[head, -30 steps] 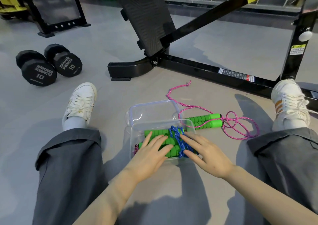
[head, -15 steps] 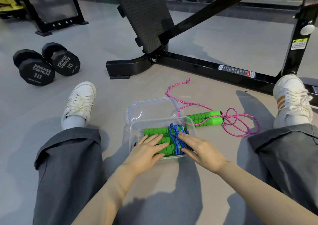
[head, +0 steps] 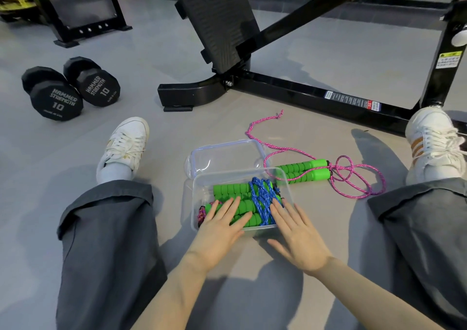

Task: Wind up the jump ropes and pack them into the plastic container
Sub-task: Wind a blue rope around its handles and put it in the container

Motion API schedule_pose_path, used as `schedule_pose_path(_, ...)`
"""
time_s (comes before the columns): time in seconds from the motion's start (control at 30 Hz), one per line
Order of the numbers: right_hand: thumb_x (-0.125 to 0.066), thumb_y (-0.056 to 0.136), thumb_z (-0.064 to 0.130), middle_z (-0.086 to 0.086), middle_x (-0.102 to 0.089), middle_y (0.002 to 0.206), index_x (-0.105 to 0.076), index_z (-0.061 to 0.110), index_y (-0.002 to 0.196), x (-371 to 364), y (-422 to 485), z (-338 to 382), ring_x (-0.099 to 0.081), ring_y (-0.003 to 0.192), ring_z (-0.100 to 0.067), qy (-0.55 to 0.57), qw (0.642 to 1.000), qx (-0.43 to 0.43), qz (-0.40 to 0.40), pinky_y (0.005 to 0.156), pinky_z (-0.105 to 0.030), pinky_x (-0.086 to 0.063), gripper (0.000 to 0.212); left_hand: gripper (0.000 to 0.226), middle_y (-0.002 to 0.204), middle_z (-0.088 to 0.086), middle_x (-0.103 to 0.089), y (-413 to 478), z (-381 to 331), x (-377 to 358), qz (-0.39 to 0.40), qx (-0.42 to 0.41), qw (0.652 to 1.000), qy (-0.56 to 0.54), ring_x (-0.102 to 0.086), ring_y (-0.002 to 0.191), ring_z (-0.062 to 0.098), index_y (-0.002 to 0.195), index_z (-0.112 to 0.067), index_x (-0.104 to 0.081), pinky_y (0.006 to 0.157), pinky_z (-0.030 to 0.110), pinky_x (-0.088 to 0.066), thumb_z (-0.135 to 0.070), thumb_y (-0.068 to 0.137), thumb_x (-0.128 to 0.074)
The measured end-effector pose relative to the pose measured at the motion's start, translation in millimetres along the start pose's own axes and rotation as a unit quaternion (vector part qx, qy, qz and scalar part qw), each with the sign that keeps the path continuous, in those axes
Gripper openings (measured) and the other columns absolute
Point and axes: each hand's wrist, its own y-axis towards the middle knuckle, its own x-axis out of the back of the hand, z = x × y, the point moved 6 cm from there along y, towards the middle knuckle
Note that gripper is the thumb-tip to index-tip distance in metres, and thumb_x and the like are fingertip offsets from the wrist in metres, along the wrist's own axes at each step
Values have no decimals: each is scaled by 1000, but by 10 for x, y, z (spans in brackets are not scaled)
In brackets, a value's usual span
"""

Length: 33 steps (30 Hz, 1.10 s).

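Pressing flat with left hand and right hand, fingers straight and slightly apart, on wound blue rope inside container on floor. Not yet packed: pink rope, loose at container's far right corner.

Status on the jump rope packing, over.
Left hand, right hand open, fingers flat on blue rope bundle in container. Pink rope unwound on floor beside it. Lid open, nothing blocking.
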Motion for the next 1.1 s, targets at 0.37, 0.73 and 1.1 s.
schedule_pose_path(0.37,-43,88,52,-11,-34,147,-32,5,141,129,-280,238,-30,137,-23,4,994,113,-3,113,-35,-18,71,39,125,15,-62,-522,-372,20,-132,-50,989,36,-62,114,26,116,-29,-69,103,46,-39,-33,84,-48)
schedule_pose_path(0.73,-39,85,48,-18,-56,129,-55,-1,124,42,-451,368,-55,119,-29,3,998,61,22,113,-35,-17,64,88,134,26,-52,-665,-626,-110,-92,8,996,8,-36,131,32,128,-17,-62,104,46,-26,-16,44,-89)
schedule_pose_path(1.1,-25,91,54,-11,-30,147,-26,3,145,212,-642,392,-7,144,-23,-19,997,-33,61,115,-33,-6,75,62,135,15,-55,-784,-589,-90,-56,70,993,-75,-55,123,26,131,-5,-53,113,41,-19,-43,86,-33)
